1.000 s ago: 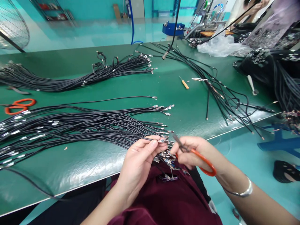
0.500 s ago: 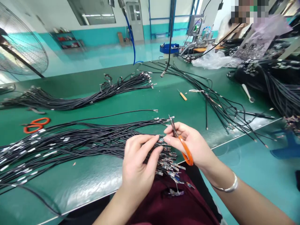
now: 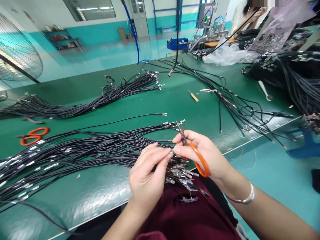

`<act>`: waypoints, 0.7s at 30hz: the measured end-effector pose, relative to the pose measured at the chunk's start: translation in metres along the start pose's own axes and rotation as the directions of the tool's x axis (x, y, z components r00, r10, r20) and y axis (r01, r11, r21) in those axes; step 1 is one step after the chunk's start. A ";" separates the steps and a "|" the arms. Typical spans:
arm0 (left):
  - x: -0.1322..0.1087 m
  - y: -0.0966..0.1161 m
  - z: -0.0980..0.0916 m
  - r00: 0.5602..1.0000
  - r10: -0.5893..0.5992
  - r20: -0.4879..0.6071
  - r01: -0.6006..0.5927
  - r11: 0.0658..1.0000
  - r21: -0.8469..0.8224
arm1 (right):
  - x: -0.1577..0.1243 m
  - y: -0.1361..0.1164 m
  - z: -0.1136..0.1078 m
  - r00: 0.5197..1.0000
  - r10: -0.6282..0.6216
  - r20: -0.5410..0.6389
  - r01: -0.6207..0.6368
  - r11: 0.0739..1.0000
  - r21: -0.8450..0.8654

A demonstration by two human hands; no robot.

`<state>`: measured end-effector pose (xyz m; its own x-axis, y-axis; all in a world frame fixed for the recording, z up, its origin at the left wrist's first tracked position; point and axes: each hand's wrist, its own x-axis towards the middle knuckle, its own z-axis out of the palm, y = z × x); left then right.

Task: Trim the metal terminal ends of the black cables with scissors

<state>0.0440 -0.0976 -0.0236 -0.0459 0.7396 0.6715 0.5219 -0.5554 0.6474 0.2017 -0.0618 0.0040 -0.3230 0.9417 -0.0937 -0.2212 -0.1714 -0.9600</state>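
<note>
My right hand (image 3: pixel 200 151) is closed around orange-handled scissors (image 3: pixel 201 160), whose blades point up and away past the fingers. My left hand (image 3: pixel 150 171) pinches a small metal cable connector (image 3: pixel 171 151) between thumb and fingertips. The right thumb and fingertips meet the same connector from the other side. Beneath and beside both hands lies a thick bundle of black cables (image 3: pixel 105 146). Its connector ends (image 3: pixel 183 173) cluster at the table edge, over my dark red clothing. Part of the bundle is hidden behind my left hand.
A second pair of orange scissors (image 3: pixel 35 136) lies at the left. Another black cable bundle (image 3: pixel 82 105) is farther back. A small wooden-handled pick (image 3: pixel 193 96) and loose cables (image 3: pixel 225 95) lie at the right. A black cable (image 3: pixel 177 36) hangs overhead. Another person (image 3: pixel 246 20) sits far right.
My left thumb and fingers have closed together on a connector, where they were apart before. The right hand stays around the scissors. The whole view has shifted slightly.
</note>
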 end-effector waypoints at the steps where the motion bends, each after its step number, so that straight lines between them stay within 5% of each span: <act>1: 0.000 0.000 0.000 1.000 -0.001 -0.004 0.001 1.000 -0.006 | 0.000 0.000 0.000 1.000 -0.003 0.002 0.003 1.000 -0.001; 6: 0.000 -0.001 0.002 0.997 -0.071 0.020 0.071 0.997 -0.007 | -0.001 0.001 -0.002 1.000 0.004 -0.005 -0.004 1.000 -0.020; 13: -0.001 -0.007 0.002 0.979 0.014 0.205 -0.018 1.000 0.019 | -0.010 0.007 -0.008 0.997 0.033 -0.074 -0.047 0.979 -0.200; 21: -0.004 -0.002 -0.002 0.957 -0.238 0.164 0.233 0.971 0.049 | 0.000 0.010 -0.010 1.000 -0.005 -0.019 0.003 0.997 -0.075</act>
<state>0.0419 -0.1001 -0.0266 -0.0287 0.9026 0.4295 0.5380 -0.3482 0.7677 0.2086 -0.0605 -0.0085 -0.3041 0.9480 -0.0940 -0.1527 -0.1460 -0.9774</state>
